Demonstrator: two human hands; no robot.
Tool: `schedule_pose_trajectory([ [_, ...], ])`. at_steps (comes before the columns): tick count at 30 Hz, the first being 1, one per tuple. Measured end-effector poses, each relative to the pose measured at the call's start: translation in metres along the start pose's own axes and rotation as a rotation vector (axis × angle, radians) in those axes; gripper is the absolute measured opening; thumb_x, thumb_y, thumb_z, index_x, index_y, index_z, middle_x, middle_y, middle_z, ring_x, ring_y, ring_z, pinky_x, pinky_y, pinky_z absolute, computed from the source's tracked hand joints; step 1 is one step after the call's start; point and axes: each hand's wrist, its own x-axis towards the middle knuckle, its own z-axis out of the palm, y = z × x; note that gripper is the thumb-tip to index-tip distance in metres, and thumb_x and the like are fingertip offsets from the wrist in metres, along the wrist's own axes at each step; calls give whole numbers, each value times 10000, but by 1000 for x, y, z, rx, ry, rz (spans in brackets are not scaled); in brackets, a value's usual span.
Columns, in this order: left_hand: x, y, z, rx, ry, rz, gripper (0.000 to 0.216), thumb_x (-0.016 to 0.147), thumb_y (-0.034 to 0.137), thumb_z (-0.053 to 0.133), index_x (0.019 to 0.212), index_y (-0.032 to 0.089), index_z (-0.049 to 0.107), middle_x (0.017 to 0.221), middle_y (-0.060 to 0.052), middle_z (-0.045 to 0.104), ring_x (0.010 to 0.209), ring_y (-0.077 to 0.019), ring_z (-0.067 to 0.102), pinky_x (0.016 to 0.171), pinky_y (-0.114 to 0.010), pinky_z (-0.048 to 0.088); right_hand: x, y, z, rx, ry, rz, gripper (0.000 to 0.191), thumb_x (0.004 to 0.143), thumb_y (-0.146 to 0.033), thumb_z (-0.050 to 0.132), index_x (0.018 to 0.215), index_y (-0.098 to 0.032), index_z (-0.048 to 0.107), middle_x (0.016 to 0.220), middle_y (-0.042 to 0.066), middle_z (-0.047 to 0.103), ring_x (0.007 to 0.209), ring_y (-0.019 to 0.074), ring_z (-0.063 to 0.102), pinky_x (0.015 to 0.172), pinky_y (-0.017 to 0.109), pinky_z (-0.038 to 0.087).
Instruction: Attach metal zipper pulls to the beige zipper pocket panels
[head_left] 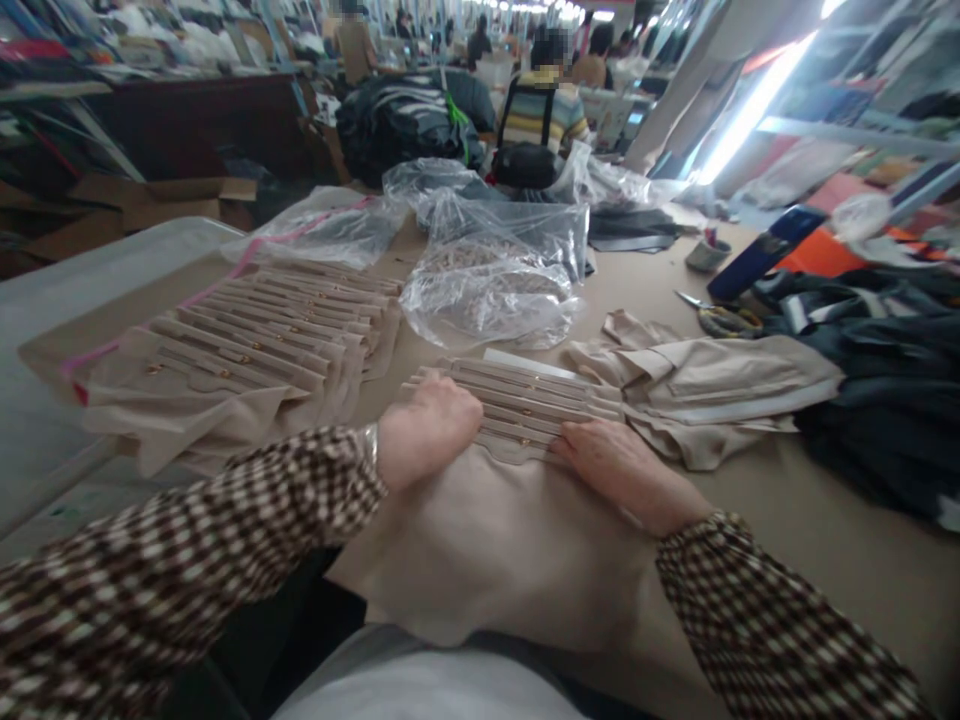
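A stack of beige zippered fabric pieces (517,415) lies in front of me, layered in narrow rows with small gold-coloured pulls showing. The nearest piece (495,540) spreads toward my body and hangs past the table edge. My left hand (429,425) is closed on the left end of the rows, its fingertips partly hidden. At the right end, my right hand (619,465) has its fingers bent and pressed together on the same fabric. A pale flat strip (529,364) shows behind the stack.
Similar zippered pieces (262,330) overlap in rows at left. Behind them sits a clear plastic bag (495,280). To the right are loose beige pieces (720,375), scissors (724,318), a small cup (707,254) and dark fabric (885,380). A person (547,110) sits farther back.
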Motion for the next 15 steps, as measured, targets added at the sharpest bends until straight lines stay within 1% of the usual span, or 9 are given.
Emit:
schedule_pose_trajectory([
  [2,-12,22,3,75,181,73,185,883,93,505,885,98,690,878,-172,680,902,-314,633,795,-446,469,1,-8,-5,23,-44,36,307,1011,-320,434,850,-181,656,849,64,704,784,188,647,708,290,403],
  [3,-17,32,9,53,228,147,188,881,88,514,947,112,688,947,-161,681,943,-303,623,824,-444,473,2,-11,-6,31,-69,54,310,1006,-337,446,847,-179,660,849,69,710,788,192,653,711,291,411],
  [5,-24,48,26,-29,255,283,225,888,168,572,1085,138,677,1132,-157,667,1021,-303,610,864,-444,484,5,-8,-6,58,-79,84,292,986,-378,491,874,-174,668,860,80,717,807,201,659,719,290,426],
  [7,-26,57,47,-82,270,332,329,891,265,613,1193,145,656,1303,-171,608,1100,-332,592,920,-474,480,5,13,-5,116,-12,101,232,966,-364,533,957,-175,668,923,78,718,849,190,653,740,274,441],
  [9,-26,58,63,-95,296,318,388,900,303,610,1254,145,638,1394,-179,553,1169,-359,567,987,-509,449,-3,51,-5,107,102,174,189,966,-280,516,1042,-182,658,1018,73,706,897,171,639,775,253,452],
  [11,-25,55,72,-108,311,311,395,909,304,600,1272,155,636,1420,-166,541,1208,-364,553,1035,-515,420,-19,103,-5,-32,188,317,245,956,-172,457,1091,-187,661,1102,82,686,966,175,619,837,255,456],
  [12,-24,53,74,-114,314,310,396,909,304,598,1275,159,638,1429,-159,537,1224,-366,546,1049,-513,411,-28,129,-5,-151,188,407,295,930,-127,453,1121,-199,665,1138,83,678,1018,192,604,871,270,453],
  [13,-22,51,75,-118,316,308,399,910,302,596,1281,162,638,1436,-154,533,1236,-368,541,1058,-512,406,-39,155,-5,-204,183,462,353,889,-74,462,1153,-189,666,1175,103,668,1064,222,587,906,300,446],
  [15,-17,48,76,-121,326,308,397,912,297,591,1282,163,641,1436,-152,535,1243,-368,541,1064,-507,404,-58,198,-4,-278,166,529,449,834,-19,471,1216,-167,654,1274,142,626,1146,276,545,948,359,436],
])
